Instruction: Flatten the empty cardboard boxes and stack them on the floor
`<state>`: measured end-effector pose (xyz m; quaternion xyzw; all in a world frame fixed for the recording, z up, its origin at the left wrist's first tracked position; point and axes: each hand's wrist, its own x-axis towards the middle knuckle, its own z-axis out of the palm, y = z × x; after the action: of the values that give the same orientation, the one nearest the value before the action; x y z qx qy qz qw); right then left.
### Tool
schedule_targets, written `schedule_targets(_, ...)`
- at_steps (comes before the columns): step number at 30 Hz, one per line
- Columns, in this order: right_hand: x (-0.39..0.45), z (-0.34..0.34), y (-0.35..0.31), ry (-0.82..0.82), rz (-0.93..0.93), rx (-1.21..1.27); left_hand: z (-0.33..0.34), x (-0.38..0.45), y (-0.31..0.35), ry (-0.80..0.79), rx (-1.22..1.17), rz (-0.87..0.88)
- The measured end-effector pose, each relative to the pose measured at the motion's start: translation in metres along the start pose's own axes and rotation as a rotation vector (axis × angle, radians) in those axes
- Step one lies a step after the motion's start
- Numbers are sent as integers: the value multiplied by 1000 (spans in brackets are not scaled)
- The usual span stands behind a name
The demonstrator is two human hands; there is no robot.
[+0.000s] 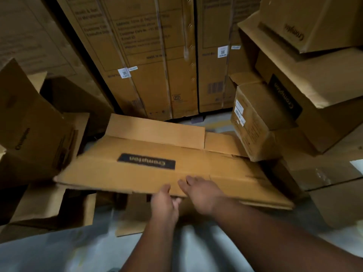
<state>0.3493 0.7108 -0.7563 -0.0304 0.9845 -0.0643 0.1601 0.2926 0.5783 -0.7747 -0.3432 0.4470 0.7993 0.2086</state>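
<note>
Tall sealed cartons point(149, 55) stood upright at back, bound with strapping bands point(163, 65). White code stickers point(124, 73) stuck on fronts. Barcode point(215, 87) printed low on right carton.

The flattened box point(157, 154) was plain brown corrugated cardboard, matt, creased along its fold lines, with a dark printed label point(146, 161) on its upper face. The open boxes point(294, 107) stacked at the right and the one at the left point(35, 124) were the same dull cardboard, some bearing white paper stickers point(238, 109). The tall cartons point(157, 55) behind were matt cardboard with black print and pale strapping. The floor point(59, 252) looked smooth, grey and slightly shiny.
</note>
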Motion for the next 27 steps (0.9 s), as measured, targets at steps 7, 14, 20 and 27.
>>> schedule_targets(7,-19,91,7,-310,154,19,-55,18,-53,37,319,-168)
schedule_targets(14,0,109,16,-356,113,-5,-69,58,-54,94,384,-227)
schedule_targets(20,16,147,10,-313,26,-17,-100,84,-69,164,238,-242)
schedule_targets(27,50,161,41,-334,43,-95,-88,117,-78,152,173,-321)
